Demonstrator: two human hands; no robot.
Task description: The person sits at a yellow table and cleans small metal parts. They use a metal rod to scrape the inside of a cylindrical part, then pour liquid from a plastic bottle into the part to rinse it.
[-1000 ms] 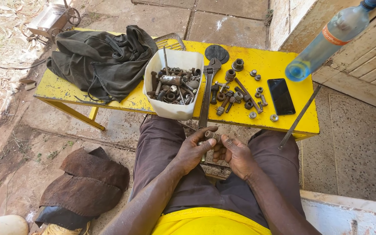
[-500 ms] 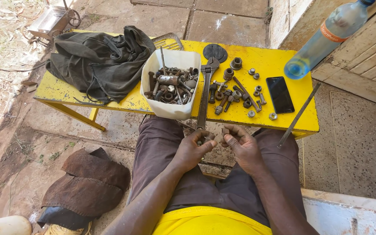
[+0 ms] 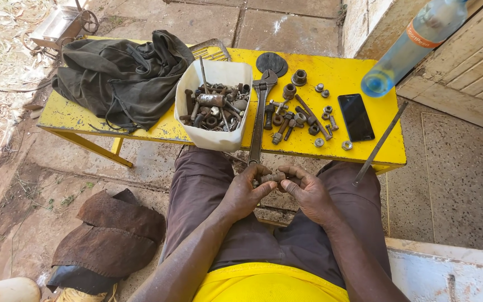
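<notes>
From the head camera you look straight down at your lap, where your left hand [image 3: 245, 193] and right hand [image 3: 307, 193] meet over the gap between your knees, each pinching one end of a short rusty bolt [image 3: 278, 177] held level between them. Both hands are closed on it with thumb and fingertips, which lets one end stay steady while the other can be turned; whether a nut sits on the bolt is too small to tell. Just beyond your knees stands the yellow table [image 3: 364, 156], close enough to reach without leaning. On it the white tub [image 3: 214, 137] of mixed rusty hardware sits at the near edge, and a long wrench [image 3: 259, 120] lies right beside it, its handle pointing toward you, ready to be picked up. To the right, loose nuts and bolts [image 3: 297, 120] are spread flat, so single pieces are easy to tell apart, with a black phone [image 3: 356, 116] kept just clear of them. A dark cloth [image 3: 121, 75] is bunched at the far left, out of the way.
</notes>
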